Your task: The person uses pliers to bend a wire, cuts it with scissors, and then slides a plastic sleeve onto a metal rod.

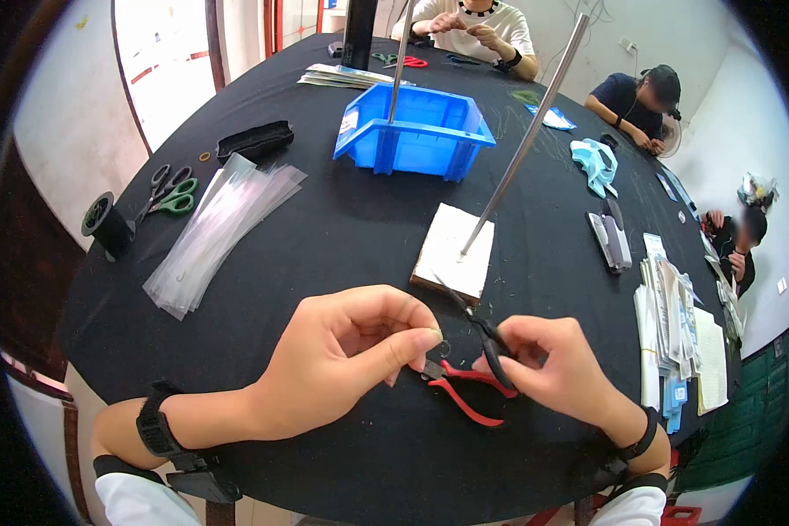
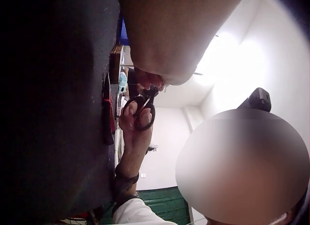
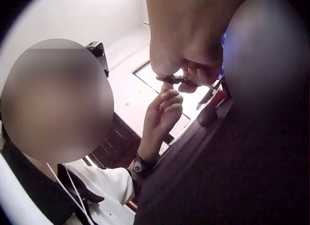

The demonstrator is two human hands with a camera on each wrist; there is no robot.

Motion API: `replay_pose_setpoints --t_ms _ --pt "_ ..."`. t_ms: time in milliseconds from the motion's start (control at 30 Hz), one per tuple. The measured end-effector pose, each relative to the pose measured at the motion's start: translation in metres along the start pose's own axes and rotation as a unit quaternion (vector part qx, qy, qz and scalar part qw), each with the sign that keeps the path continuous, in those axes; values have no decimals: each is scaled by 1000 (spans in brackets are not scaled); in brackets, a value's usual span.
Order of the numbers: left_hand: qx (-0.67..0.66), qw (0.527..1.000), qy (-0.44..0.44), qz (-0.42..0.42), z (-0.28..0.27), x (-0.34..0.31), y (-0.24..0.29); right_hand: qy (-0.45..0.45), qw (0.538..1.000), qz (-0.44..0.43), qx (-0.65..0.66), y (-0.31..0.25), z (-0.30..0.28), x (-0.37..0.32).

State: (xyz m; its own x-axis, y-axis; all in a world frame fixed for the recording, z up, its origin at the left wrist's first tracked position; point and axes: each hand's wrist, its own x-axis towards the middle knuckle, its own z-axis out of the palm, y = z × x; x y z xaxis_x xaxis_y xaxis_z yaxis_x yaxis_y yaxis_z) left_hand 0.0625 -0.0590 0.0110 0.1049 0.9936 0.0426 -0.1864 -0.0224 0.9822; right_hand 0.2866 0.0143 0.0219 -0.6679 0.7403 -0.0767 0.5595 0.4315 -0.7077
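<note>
My left hand (image 1: 351, 346) pinches a small thin loop (image 1: 445, 349) between thumb and forefinger; it is too small to tell its kind. Black-handled scissors (image 1: 482, 328) are in my right hand (image 1: 557, 364), thumb and fingers in the handle rings. Their blades point up and away, overlapping the near edge of a white-topped block (image 1: 454, 250) in the head view. Red-handled pliers (image 1: 465, 399) lie on the black cloth below and between both hands. From the left wrist, the scissors' rings (image 2: 154, 119) show close beside the left fingertips.
A metal rod (image 1: 526, 140) rises from the block. Beyond stands a blue bin (image 1: 421, 158). Clear plastic sleeves (image 1: 219, 232), green-handled scissors (image 1: 179, 197) and a black spool (image 1: 108, 223) lie left. A stapler (image 1: 611, 238) and paper packets (image 1: 666, 316) lie right. Other people sit around the table.
</note>
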Motion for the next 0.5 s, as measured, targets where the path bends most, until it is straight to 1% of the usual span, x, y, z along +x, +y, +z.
replay_pose_setpoints --t_ms 33,67,167,200,300,400,433,467,500 --pt "14 1000 -4 17 1 0 -1 28 996 -7 -81 -3 -2 1" --pt "27 999 -8 34 1 0 -3 68 989 -44 -128 4 -1 3" --pt "84 994 -13 69 -2 1 -6 106 964 -110 -218 13 -3 3" --pt "105 991 -13 78 -2 1 -7 117 962 -114 -219 13 -3 2" --pt "104 992 -5 66 -3 2 -9 206 923 -156 -284 9 0 4" --pt "96 994 -8 46 -1 1 -7 171 963 -187 -93 -2 1 6" --pt "99 994 -9 54 -1 0 -9 118 980 -158 33 -7 5 5" --pt "102 993 -12 62 -1 0 -12 73 982 -133 117 -11 11 6" --pt "105 992 -16 70 0 0 -13 28 974 -106 199 -14 16 6"
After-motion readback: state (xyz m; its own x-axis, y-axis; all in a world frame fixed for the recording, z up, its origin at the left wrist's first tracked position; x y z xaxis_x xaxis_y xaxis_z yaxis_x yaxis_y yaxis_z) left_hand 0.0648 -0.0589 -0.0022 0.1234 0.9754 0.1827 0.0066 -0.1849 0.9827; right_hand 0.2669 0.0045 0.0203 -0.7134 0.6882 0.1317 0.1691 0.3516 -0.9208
